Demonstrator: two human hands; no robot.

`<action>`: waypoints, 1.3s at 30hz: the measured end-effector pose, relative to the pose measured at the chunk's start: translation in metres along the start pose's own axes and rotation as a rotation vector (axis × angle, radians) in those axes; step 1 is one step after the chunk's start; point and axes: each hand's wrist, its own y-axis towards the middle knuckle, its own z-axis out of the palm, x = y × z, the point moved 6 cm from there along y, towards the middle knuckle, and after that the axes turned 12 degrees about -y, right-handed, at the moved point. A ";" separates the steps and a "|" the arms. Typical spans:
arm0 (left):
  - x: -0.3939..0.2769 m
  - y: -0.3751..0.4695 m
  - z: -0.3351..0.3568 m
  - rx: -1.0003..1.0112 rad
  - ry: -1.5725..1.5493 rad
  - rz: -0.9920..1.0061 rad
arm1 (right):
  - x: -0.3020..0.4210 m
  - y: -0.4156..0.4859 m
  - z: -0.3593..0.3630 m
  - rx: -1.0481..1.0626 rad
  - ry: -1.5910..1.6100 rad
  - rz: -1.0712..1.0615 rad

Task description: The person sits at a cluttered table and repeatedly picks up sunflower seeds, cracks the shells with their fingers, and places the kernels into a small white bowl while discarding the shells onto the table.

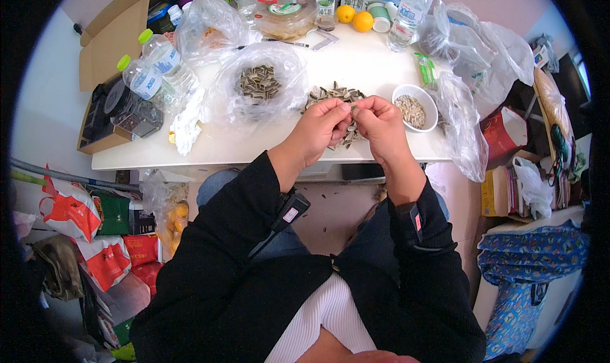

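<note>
Thumb and fingers of my left hand [320, 129] and my right hand [385, 129] meet around a small sunflower seed [353, 107], mostly hidden by the fingertips. Behind and beneath the hands lies a loose pile of striped sunflower seed shells [333, 93] on the white table. To the left, whole striped seeds [259, 83] fill the bottom of an opened clear plastic bag [290, 62]. Right of my right hand stands a white bowl [432, 110] holding pale shelled kernels [411, 110].
Water bottles [152, 84] and a dark-lidded jar [136, 110] stand left, near crumpled tissue [187, 129]. At the back are oranges [363, 21], a round clear container [286, 22] and another bottle [408, 17]. Crumpled plastic bags [460, 120] hang over the table's right edge [443, 154].
</note>
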 end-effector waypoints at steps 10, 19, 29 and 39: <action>0.004 0.001 0.000 -0.002 -0.032 -0.025 | -0.005 0.004 0.000 0.013 0.059 0.015; -0.014 0.000 0.006 -0.021 0.727 0.390 | -0.008 0.005 0.003 0.017 0.156 0.056; -0.017 -0.005 0.010 -0.112 1.028 0.588 | -0.025 0.005 0.007 -0.047 0.266 0.152; -0.011 0.007 -0.006 -0.199 0.850 0.534 | -0.020 0.004 0.010 -0.024 0.257 0.142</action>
